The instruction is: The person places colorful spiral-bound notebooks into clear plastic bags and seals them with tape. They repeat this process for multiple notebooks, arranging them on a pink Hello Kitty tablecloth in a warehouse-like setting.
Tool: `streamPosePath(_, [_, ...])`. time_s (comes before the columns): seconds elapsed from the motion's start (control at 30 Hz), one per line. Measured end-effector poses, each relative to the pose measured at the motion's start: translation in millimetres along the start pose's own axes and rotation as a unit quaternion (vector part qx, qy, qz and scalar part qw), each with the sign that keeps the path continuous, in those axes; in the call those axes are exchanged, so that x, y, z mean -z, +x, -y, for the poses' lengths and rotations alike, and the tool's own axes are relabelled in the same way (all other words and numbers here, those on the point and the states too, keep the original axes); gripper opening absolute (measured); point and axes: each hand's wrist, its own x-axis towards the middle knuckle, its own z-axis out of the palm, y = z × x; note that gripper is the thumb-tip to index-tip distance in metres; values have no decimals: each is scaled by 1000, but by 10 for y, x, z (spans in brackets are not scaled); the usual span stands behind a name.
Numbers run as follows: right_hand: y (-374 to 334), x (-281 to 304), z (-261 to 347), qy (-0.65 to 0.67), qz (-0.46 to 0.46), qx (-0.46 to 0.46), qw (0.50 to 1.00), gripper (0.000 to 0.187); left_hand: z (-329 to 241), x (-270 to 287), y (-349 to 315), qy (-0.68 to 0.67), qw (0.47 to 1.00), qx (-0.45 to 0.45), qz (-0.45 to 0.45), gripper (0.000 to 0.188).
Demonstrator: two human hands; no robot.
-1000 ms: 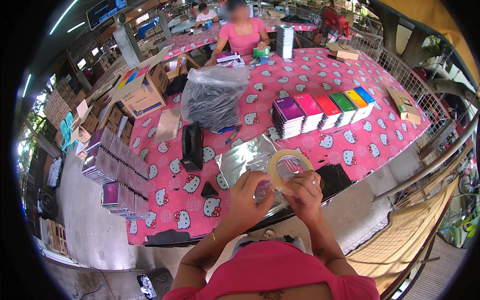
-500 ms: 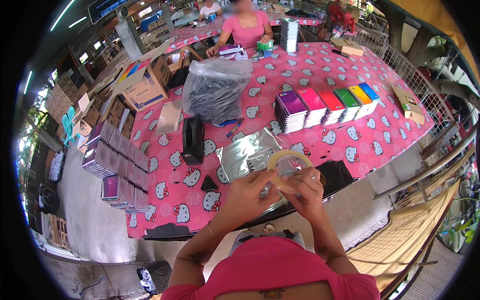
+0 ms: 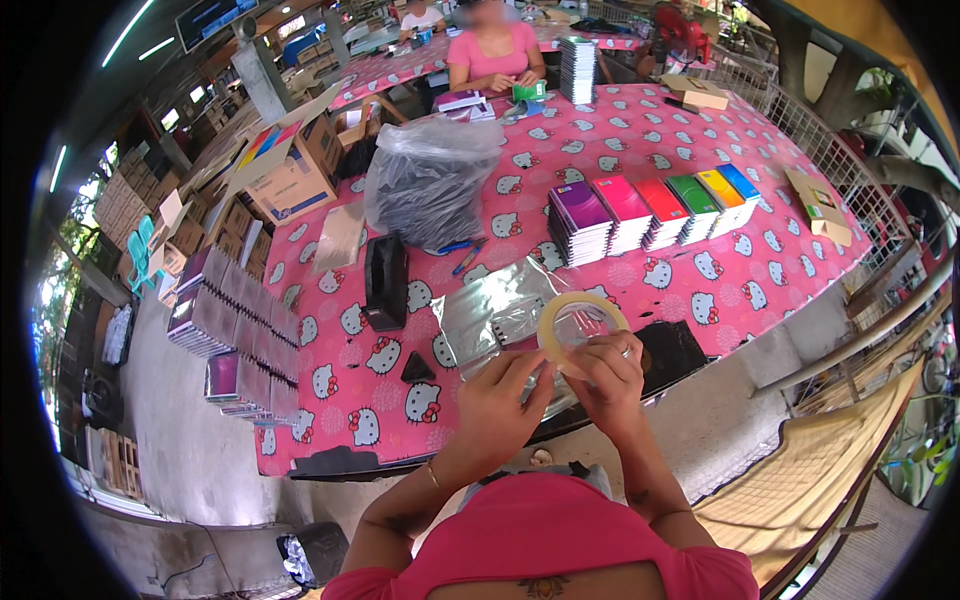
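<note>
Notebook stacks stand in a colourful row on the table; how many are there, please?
6, left to right: purple stack, pink stack, red stack, green stack, yellow stack, blue stack.

Pink top (image 3: 545,530), thin gold bracelet (image 3: 433,474)

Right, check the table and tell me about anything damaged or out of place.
The pink cat-print tablecloth looks odd along its near edge: an irregular black patch shows beside the right hand, and another black patch toward the near left corner, perhaps worn or torn through. Nothing looks spilled.
</note>
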Motion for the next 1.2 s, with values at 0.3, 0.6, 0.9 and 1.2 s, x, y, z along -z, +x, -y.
streamPosePath(0.3, [-40,-203,42,18,29,14,999,47,230,-9,-56,21,1000,8,4,19])
streamPosePath(0.6, [-68,-411,138,103,13,-33,994,41,528,351,-119,-52,996,72,-24,18])
streamPosePath(0.9, [1,-795,310,67,57,16,996,43,419,473,-313,112,991,71,-17,16])
streamPosePath(1.2, [-113,-1277,718,237,66,-123,961,37,1283,1119,-516,38,982,185,14,4])
